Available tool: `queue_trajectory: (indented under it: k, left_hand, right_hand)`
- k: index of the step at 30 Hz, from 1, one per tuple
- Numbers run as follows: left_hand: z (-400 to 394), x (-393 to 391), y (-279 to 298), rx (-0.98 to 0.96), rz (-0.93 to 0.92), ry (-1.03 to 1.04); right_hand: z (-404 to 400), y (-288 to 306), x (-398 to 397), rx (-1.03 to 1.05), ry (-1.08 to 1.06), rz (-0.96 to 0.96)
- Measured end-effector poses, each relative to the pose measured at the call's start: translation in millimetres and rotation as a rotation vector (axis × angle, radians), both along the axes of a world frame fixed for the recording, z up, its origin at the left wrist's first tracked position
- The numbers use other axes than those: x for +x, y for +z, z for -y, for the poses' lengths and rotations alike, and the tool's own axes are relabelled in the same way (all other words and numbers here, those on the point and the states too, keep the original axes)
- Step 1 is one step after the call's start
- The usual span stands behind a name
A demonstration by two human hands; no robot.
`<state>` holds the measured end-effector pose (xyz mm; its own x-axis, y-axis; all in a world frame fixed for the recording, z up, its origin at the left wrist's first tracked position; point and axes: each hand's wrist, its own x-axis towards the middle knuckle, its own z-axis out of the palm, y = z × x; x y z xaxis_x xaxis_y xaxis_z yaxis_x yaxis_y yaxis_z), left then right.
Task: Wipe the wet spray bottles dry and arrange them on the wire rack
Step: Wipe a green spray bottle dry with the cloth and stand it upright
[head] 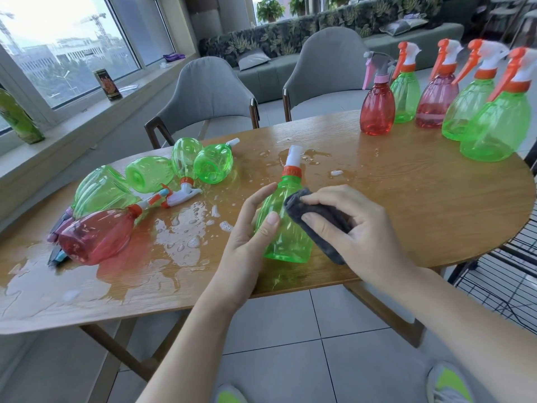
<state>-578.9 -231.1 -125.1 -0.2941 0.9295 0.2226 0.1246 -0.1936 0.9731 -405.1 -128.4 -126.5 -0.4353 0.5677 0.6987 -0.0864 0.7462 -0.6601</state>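
I'm judging this roughly halfway: five spray bottles [436, 97] are standing upright at upper right, while several wet ones [139, 199] are lying at left in puddles, none yet racked. Center frame, my left hand [250, 228] is gripping a green bottle [286, 225]; my right hand [348, 225] is pressing a grey cloth [316, 219] against it.

Toppled spray bottles [151, 187] lie at the worktop's [406, 199] left, five upright bottles [436, 100] stand along its far right, two chairs [203, 91] behind.
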Motion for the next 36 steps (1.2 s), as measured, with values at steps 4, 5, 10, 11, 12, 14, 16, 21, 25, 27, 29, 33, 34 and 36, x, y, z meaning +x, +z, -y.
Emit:
queue_trajectory:
  k: [4,5,10,11,12,14,16,21,25,27,29,33,34,36]
  left_hand:
    - [-2.8,0.5,0.9,0.002,0.057,0.034]
    - [-3.2,1.2,2.0,-0.002,0.071,0.033]
    - [-1.6,6.8,8.3,-0.034,0.063,0.046]
    - [-1.0,6.2,8.1,-0.036,0.056,0.046]
    - [-0.6,4.5,7.0,-0.038,0.048,0.043]
    - [1.4,0.1,4.2,-0.043,0.029,0.031]
    - [4.4,-5.0,2.3,-0.041,0.020,-0.003]
    - [7.7,-16.6,2.5,-0.036,0.029,-0.088]
    - [7.5,-22.3,1.3,-0.019,0.090,-0.123]
    - [7.2,-18.1,2.8,-0.001,0.146,-0.128]
    - [5.1,-13.8,1.6,0.008,0.162,-0.095]
    - [0.6,-11.7,0.9,0.026,0.108,-0.034]
    - [-0.1,-12.2,1.2,0.026,0.093,-0.029]
    - [-0.3,-12.2,2.6,0.021,0.076,-0.029]
  right_hand:
    - [12.9,-8.7,2.8,0.175,0.009,0.062]
    - [15.0,-10.7,3.4,0.215,0.023,0.068]
    - [16.1,-15.1,6.6,0.456,0.034,0.124]
    - [14.2,-14.4,6.8,0.493,0.024,0.130]
    - [12.0,-13.2,7.2,0.520,0.014,0.132]
    - [6.3,-9.9,6.5,0.515,-0.014,0.108]
    - [0.9,-6.5,4.0,0.435,-0.057,0.058]
    - [-10.0,1.6,-3.7,0.078,-0.092,-0.048]
    - [-15.8,0.6,-5.7,-0.138,-0.034,-0.080]
    - [-11.9,-1.8,-5.7,-0.110,-0.020,-0.063]
    - [-6.1,-4.5,-3.7,-0.010,-0.029,-0.026]
    - [-1.0,-4.6,0.0,0.112,-0.050,0.021]
    - [-2.1,-3.4,0.4,0.116,-0.058,0.019]
    - [-4.6,-0.5,-0.2,0.101,-0.082,0.009]
